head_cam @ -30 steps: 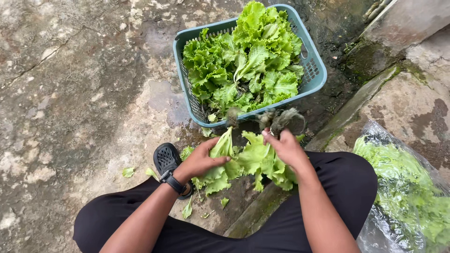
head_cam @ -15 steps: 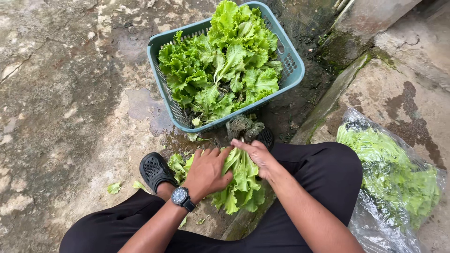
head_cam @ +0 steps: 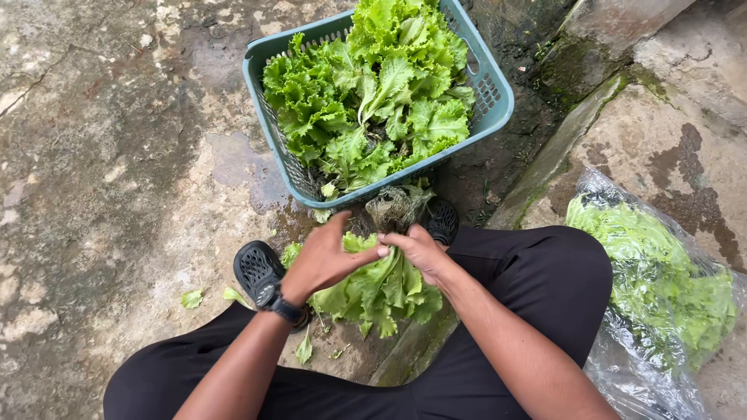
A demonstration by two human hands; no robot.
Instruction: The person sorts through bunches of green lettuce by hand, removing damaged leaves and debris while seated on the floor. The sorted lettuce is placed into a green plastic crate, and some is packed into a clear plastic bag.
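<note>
1. Left hand point(head_cam: 323, 260): fingers curled over the upper side of a lettuce head point(head_cam: 381, 288), thumb stretched toward the right hand and touching it. The hand grips the leaves near the stem end. A dark wristwatch point(head_cam: 284, 309) sits on the wrist.
2. Right hand point(head_cam: 420, 250): fingers closed around the stem end of the same lettuce head, just below its root clump point(head_cam: 397, 206). Fingertips are hidden behind the leaves.
3. Lettuce head: held low between the person's knees, leaves hanging down, above the ground and just in front of the basket. The tangled, pale root clump points up toward the basket's near rim.
4. Basket point(head_cam: 498, 97): teal plastic, slotted walls, standing on the wet concrete ground point(head_cam: 101, 155) beyond the hands; filled with loose green lettuce point(head_cam: 373, 101).
5. Sandals: one black perforated sandal point(head_cam: 257, 268) beside the left wrist; a second point(head_cam: 443, 220) partly hidden behind the right hand.
6. Plastic bag point(head_cam: 661, 295): clear, lying on a raised stone ledge to the person's right, holding more lettuce.
7. Leaf scraps point(head_cam: 191, 298): a few small green pieces on the ground to the left of the sandal.
8. Trousers point(head_cam: 545, 288): black, legs bent in a squat.
</note>
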